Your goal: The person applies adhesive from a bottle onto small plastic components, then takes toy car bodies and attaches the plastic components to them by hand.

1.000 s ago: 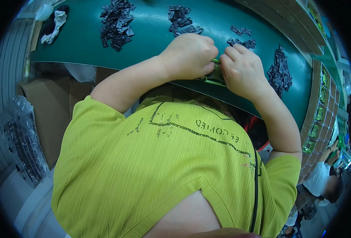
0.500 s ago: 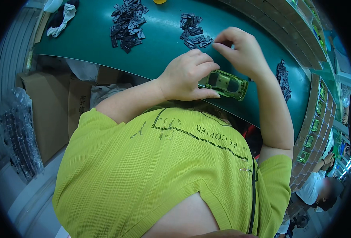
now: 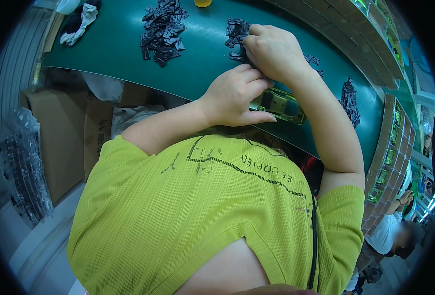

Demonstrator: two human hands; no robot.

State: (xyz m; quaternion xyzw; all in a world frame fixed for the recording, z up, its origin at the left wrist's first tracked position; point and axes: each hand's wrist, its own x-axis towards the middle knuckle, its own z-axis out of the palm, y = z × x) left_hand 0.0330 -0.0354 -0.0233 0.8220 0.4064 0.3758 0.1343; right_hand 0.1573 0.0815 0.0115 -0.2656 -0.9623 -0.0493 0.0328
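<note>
My left hand (image 3: 238, 96) is closed around the rear part of a green toy car body (image 3: 284, 105) at the near edge of the table, thumb along its near side. Just beyond it, my right hand (image 3: 271, 51) is bent down over a pile of small black plastic parts (image 3: 237, 32). Its fingertips are hidden behind the back of the hand, so I cannot see whether they grip a part. More black parts (image 3: 313, 59) show to the right of this hand.
A larger black heap (image 3: 162, 32) lies to the left on the green table (image 3: 202, 59), another pile (image 3: 350, 103) to the right. Partitioned boxes (image 3: 388, 152) with green car bodies line the right side. Cartons (image 3: 60, 132) stand below left. A person (image 3: 392, 238) sits far right.
My right hand has moved left and forward from above the table, down onto the middle pile of black parts. The left hand keeps its hold on the toy car body.
</note>
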